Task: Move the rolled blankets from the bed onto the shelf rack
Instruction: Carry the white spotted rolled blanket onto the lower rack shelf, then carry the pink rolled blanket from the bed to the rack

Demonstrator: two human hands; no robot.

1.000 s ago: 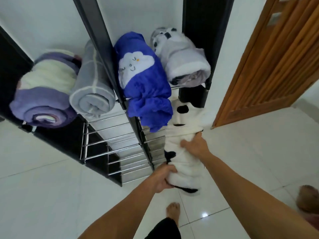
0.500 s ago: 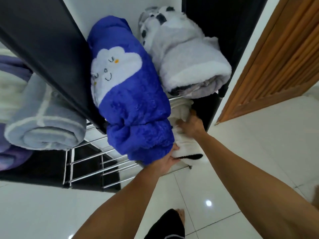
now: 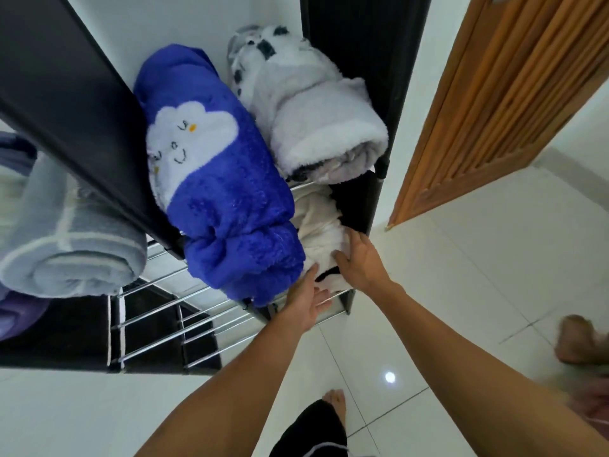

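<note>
White floor tiles (image 3: 445, 291) and a wooden door (image 3: 494, 103) frame the shelf rack (image 3: 211, 311), so take that rack as your landmark. On its upper tier lie a blue blanket (image 3: 217, 206) with a cloud face and, just to its right, a grey-and-white blanket (image 3: 313, 117); left of the rack's black upright, a pale grey roll (image 3: 69, 245) rests on its own tier. The white blanket (image 3: 318, 232) with black patches sits on the tier below the blue one, partly tucked under it and nearly home.

Your right hand (image 3: 359, 258) lies flat against the roll's front end, fingers straight and loosely spread. Your left hand (image 3: 306, 300) is at the roll's lower edge near the chrome bars, fingers extended and relaxed, pinching nothing.

To finish well, I would push evenly with both palms, deeper into the rack. Watch the loose end; it looks ready to unroll. Check that the blue blanket overhead, overhanging its tier, does not get dragged forward as you pull away.
</note>
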